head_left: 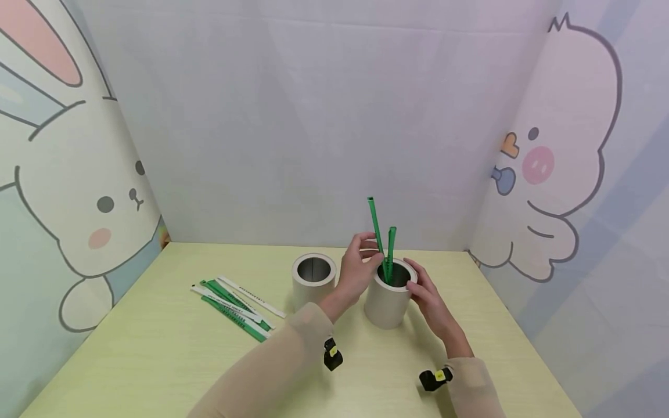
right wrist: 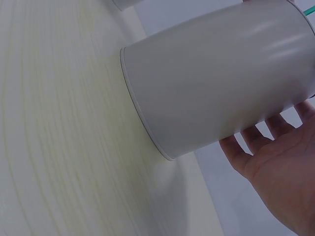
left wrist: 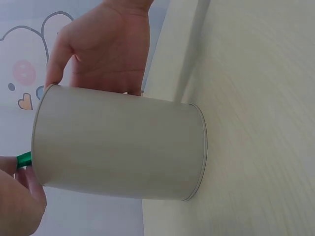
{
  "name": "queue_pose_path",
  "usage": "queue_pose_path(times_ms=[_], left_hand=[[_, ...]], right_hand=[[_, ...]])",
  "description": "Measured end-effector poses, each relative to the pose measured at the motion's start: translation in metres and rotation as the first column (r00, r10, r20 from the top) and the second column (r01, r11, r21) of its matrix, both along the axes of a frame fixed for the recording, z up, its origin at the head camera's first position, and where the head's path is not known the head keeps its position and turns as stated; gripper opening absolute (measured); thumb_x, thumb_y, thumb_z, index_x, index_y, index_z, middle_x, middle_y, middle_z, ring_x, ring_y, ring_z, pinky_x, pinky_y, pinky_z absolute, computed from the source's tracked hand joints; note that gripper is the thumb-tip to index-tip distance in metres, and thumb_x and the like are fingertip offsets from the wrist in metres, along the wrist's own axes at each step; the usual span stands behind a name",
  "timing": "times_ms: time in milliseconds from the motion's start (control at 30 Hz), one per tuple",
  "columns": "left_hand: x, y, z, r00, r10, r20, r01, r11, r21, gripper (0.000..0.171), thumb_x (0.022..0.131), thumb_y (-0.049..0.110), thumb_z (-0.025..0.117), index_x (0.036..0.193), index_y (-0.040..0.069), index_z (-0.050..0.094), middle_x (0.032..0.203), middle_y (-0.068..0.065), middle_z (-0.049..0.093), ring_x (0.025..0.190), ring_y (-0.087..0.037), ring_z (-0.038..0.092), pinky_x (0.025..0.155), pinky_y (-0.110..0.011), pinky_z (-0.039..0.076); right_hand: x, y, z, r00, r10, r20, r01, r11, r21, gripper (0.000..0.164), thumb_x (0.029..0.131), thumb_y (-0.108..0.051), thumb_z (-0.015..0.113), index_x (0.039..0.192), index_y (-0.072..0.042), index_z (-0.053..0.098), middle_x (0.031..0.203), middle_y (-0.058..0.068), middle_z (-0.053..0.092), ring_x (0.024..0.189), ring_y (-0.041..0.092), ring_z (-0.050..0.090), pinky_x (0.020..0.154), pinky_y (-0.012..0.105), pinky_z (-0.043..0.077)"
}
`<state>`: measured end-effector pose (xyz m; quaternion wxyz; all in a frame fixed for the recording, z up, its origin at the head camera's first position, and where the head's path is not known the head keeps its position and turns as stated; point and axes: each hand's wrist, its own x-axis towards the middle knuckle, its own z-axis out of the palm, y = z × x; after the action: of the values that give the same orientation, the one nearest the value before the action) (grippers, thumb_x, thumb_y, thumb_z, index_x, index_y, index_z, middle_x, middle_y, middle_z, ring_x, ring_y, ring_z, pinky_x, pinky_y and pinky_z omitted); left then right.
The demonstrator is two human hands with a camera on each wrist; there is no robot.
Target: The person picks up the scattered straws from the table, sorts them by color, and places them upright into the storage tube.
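Currently, taller green stick (head_left: 374, 220) — pinched by left fingers (head_left: 364, 237), partly inside canister (head_left: 385, 307).

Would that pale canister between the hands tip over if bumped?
Light bumps probably wouldn't tip the canister, which stands on a broad base. Knocked over, being round, it might roll. It seems stiff, showing no dent where the right hand touches.

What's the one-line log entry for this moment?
left grip: pinches green stick in cup | right grip: holds cup | second cup: upright, apart | green, white sticks: on table
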<state>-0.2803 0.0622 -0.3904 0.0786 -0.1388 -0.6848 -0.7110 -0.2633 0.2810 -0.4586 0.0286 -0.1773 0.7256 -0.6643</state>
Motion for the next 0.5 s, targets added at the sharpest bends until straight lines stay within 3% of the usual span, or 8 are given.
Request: queue_pose_path(times_ms=[133, 267, 500], left_hand=[[-0.001, -0.006, 0.001, 1.0, 0.012, -0.012, -0.012, 0.999, -0.035, 0.046, 0.101, 0.007, 0.072, 0.143, 0.02, 0.057, 0.132, -0.004, 0.065, 0.122, -0.022, 0.066, 0.099, -0.038, 0.06], [-0.002, -0.024, 0.012, 0.999, -0.028, -0.036, 0.026, 0.998, -0.065, 0.051, 0.101, 0.008, 0.073, 0.146, 0.019, 0.055, 0.139, -0.007, 0.062, 0.127, -0.025, 0.064, 0.102, -0.041, 0.058], [0.001, -0.093, 0.045, 0.975, -0.17, -0.141, 0.135, 0.965, -0.226, 0.05, 0.101, 0.01, 0.075, 0.146, 0.017, 0.055, 0.146, -0.008, 0.059, 0.135, -0.034, 0.059, 0.106, -0.044, 0.057]], right_hand=[[0.001, 0.0, 0.0, 1.0, -0.001, 0.001, 0.001, 1.0, -0.005, 0.059, 0.115, -0.026, 0.038, 0.169, -0.015, 0.019, 0.169, 0.015, 0.026, 0.142, 0.013, 0.038, 0.107, 0.018, 0.04], [0.002, 0.0, -0.001, 1.0, 0.005, -0.003, -0.005, 1.0, -0.015, 0.059, 0.114, -0.025, 0.038, 0.169, -0.013, 0.019, 0.169, 0.016, 0.025, 0.141, 0.011, 0.039, 0.107, 0.018, 0.04], [0.001, 0.0, -0.001, 1.0, 0.008, -0.012, -0.008, 1.0, -0.017, 0.059, 0.114, -0.025, 0.039, 0.169, -0.014, 0.02, 0.169, 0.016, 0.025, 0.142, 0.012, 0.039, 0.107, 0.019, 0.041]])
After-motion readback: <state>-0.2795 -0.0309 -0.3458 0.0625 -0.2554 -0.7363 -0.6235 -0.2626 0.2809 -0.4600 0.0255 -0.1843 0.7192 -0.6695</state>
